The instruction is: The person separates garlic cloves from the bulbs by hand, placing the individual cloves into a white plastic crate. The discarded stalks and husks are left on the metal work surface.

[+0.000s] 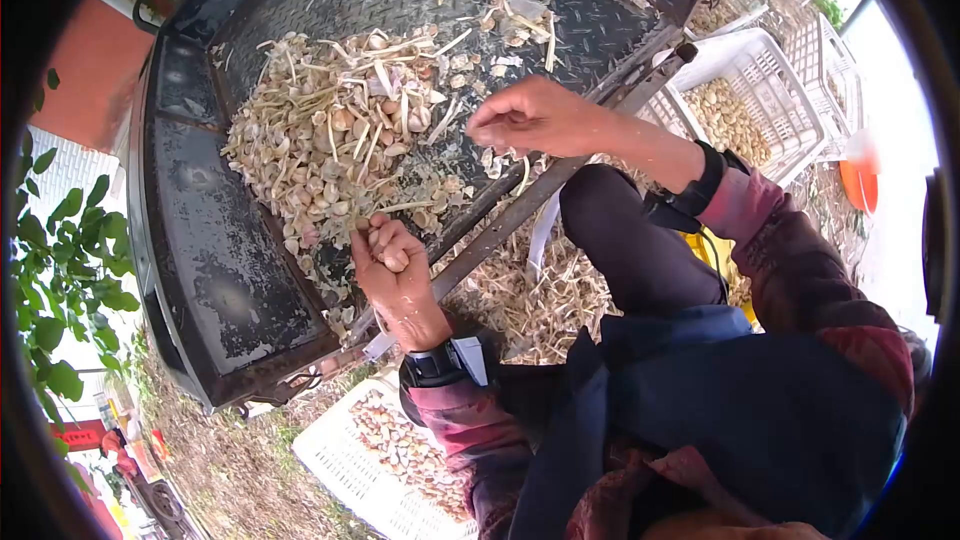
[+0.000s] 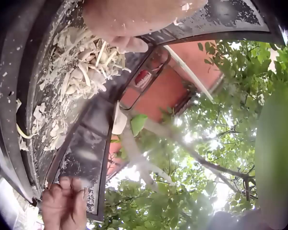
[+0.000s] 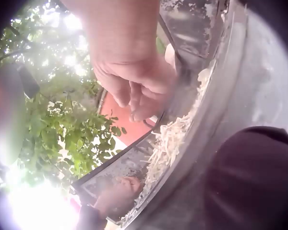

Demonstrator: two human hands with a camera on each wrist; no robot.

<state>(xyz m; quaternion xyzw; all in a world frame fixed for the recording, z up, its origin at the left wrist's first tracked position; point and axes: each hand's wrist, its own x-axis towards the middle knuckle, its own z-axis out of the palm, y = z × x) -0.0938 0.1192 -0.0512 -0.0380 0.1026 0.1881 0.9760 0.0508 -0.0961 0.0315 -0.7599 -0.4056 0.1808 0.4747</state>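
Note:
My left hand (image 1: 400, 285) curls its fingers round a few pale garlic cloves (image 1: 392, 254), low at the near edge of a heap of garlic (image 1: 335, 130). In the left wrist view that hand (image 2: 139, 19) fills the top, and its palm side is hidden. Further right, my right hand (image 1: 540, 118) is raised over the metal bed's near rim, fingers loosely bent, with nothing visible in them. The right wrist view shows this hand (image 3: 134, 84) from close by, its thumb near the bent fingers. Dry stalks and loose cloves mix through the heap.
The heap lies on a worn black metal truck bed (image 1: 270, 5) with a raised rim (image 1: 500, 240). Papery skins (image 1: 520, 25) are scattered on it. White plastic crates (image 1: 800, 90) of garlic stand at right, another crate (image 1: 340, 460) below. Husks (image 1: 540, 305) cover the ground by my knee.

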